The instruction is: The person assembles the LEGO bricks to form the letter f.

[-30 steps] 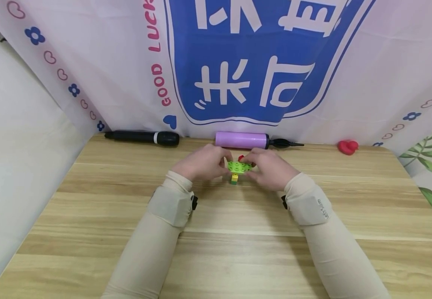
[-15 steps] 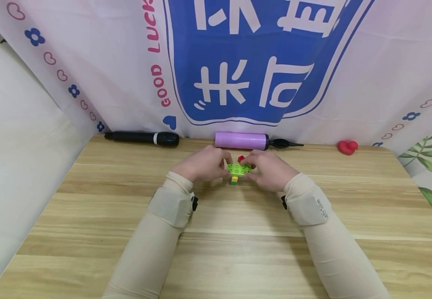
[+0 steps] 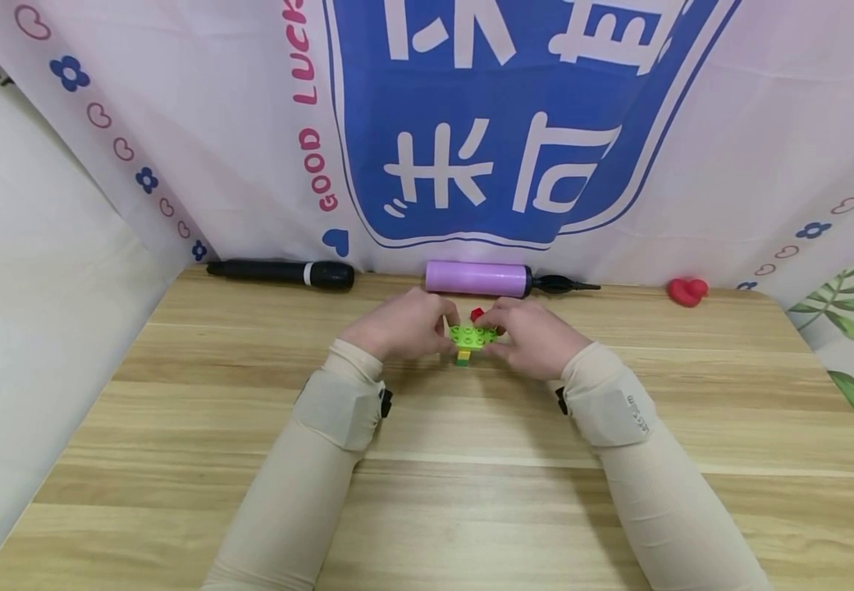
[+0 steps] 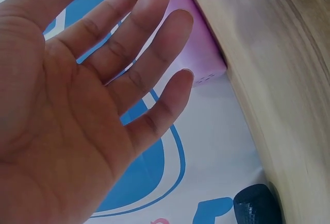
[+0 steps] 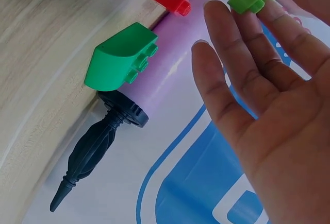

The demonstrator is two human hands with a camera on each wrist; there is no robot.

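Observation:
Between both hands is a light green toy building brick (image 3: 472, 336) with round studs on top. The left hand (image 3: 410, 326) pinches its left end with thumb and index finger. At its right end the right hand (image 3: 537, 336) pinches it the same way. Just under it stands a small stack of a yellow and a green brick (image 3: 463, 358), partly covered from above. A red brick (image 3: 477, 315) lies behind. In the right wrist view a dark green curved brick (image 5: 121, 59) shows beside the right hand; the hand mostly hides it from the head camera.
A purple hand pump (image 3: 477, 278) with a black nozzle lies along the table's back edge. Left of it is a black microphone-like object (image 3: 279, 272), and far right a red rounded object (image 3: 687, 291). A printed cloth (image 3: 249, 123) hangs behind the wooden table (image 3: 471, 509).
The light green brick has come down slightly, and less of the yellow brick shows beneath it. Both hands keep almost the same place.

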